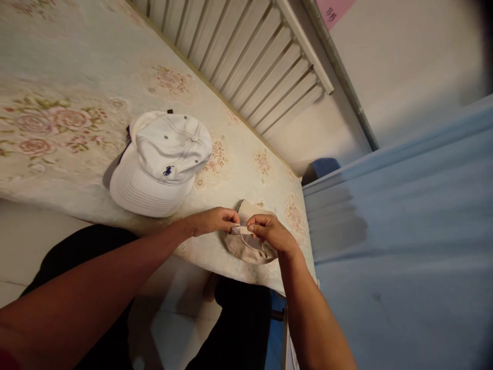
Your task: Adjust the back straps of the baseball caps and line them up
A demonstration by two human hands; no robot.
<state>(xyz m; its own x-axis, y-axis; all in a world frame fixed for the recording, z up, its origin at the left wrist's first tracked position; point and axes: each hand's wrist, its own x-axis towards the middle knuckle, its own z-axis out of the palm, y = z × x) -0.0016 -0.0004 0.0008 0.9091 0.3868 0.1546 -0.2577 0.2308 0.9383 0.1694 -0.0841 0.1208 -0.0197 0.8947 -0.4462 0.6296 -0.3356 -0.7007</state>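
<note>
A beige cap (pixel 246 251) lies on the flowered table cover, partly hidden by my hands. Its back strap (pixel 245 230) with a small metal buckle (pixel 235 230) is stretched between my fingers. My left hand (pixel 219 220) pinches the buckle end. Thumb and fingers of my right hand (pixel 269 231) are closed on the other part of the strap. To the left, a white baseball cap (pixel 165 159) with a small dark blue embroidered logo rests with its brim toward me, touched by neither hand.
The table cover (pixel 127 77) has printed roses. A barred metal rail (pixel 246 51) runs along the far side against the wall. A blue curtain (pixel 404 221) hangs at the right. My legs (pixel 239 324) in dark trousers are below the near edge.
</note>
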